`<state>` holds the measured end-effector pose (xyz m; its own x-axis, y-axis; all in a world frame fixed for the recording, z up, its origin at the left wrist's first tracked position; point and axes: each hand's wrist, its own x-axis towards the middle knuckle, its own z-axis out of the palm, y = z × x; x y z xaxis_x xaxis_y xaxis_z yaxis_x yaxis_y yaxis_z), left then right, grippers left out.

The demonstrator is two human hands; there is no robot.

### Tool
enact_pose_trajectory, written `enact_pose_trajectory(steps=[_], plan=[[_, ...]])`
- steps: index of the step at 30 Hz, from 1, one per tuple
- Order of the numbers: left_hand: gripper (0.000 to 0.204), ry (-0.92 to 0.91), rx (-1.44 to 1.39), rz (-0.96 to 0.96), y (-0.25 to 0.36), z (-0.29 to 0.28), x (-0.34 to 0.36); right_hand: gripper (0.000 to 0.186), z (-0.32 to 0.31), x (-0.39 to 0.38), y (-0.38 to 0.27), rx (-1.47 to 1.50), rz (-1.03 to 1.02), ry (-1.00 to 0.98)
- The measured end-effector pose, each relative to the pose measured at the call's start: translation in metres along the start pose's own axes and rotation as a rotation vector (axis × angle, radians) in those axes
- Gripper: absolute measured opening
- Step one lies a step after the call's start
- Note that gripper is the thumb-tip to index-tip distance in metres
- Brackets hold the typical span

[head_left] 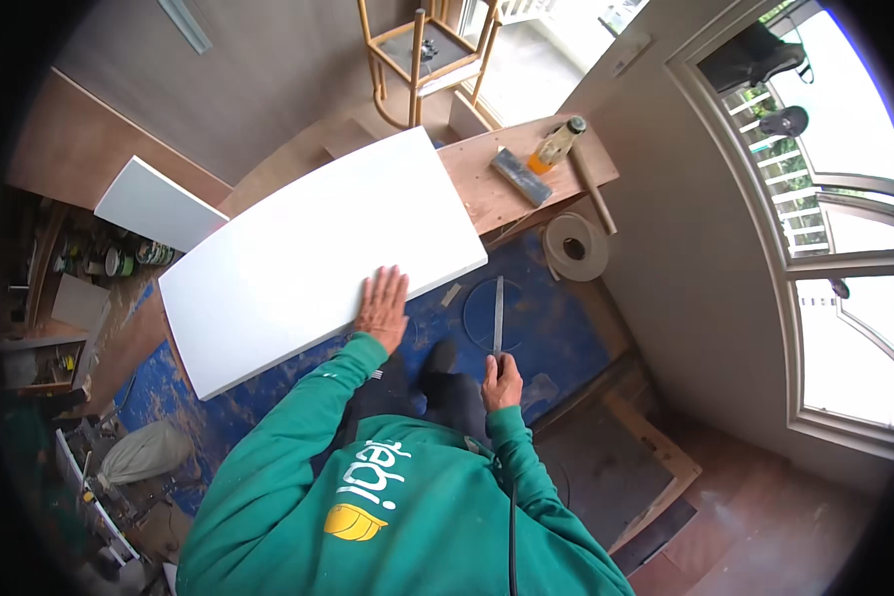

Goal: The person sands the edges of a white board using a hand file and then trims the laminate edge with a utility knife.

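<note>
A large white panel (318, 258) lies flat across a wooden workbench in front of me. My left hand (382, 310) rests on the panel near its close edge, fingers stretched out flat and holding nothing. To the right of the panel, my right hand (503, 382) is closed around the lower end of a long, narrow, flat metal strip (499, 310). The strip points away from me over the blue floor sheet, apart from the panel. Its exact kind I cannot make out.
On the wooden bench (472, 199) stand a bottle (557, 144) with orange liquid and a grey block (521, 177). A white tape roll (575, 246) sits right of it. A smaller white panel (159, 204) is at left. Blue sheeting (566, 328) covers the floor; a window (844, 219) is at right.
</note>
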<state>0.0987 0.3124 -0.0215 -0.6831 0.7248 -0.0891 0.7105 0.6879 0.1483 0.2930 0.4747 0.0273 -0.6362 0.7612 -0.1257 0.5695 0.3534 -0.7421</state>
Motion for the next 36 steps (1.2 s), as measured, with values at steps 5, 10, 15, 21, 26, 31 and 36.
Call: enact_pose_trajectory(steps=[5,10,15,21,26,31,36], plan=[[0.073,0.071,0.03,0.195,0.053,0.007,0.091,0.018,-0.027,0.039,-0.027,0.002,-0.119,0.0],[0.063,0.053,0.082,0.342,0.014,0.017,0.075,0.018,0.021,0.08,-0.07,-0.036,-0.34,-0.018],[0.061,-0.173,-0.039,0.204,-0.077,-0.018,-0.051,0.023,0.108,0.066,-0.133,-0.075,-0.413,-0.189],[0.062,0.313,0.003,-0.054,-0.197,0.04,-0.238,0.022,0.243,0.017,-0.197,-0.117,-0.729,-0.347],[0.063,0.288,-0.06,-0.257,-0.232,0.027,-0.329,0.021,0.286,-0.018,-0.233,-0.24,-0.822,-0.417],[0.051,0.358,-0.372,-0.716,-0.252,0.011,-0.371,0.023,0.303,-0.007,-0.233,-0.406,-0.892,-0.364],[0.065,0.491,-0.895,-1.627,-0.276,0.052,-0.38,0.028,0.282,-0.002,-0.227,-0.411,-0.814,-0.376]])
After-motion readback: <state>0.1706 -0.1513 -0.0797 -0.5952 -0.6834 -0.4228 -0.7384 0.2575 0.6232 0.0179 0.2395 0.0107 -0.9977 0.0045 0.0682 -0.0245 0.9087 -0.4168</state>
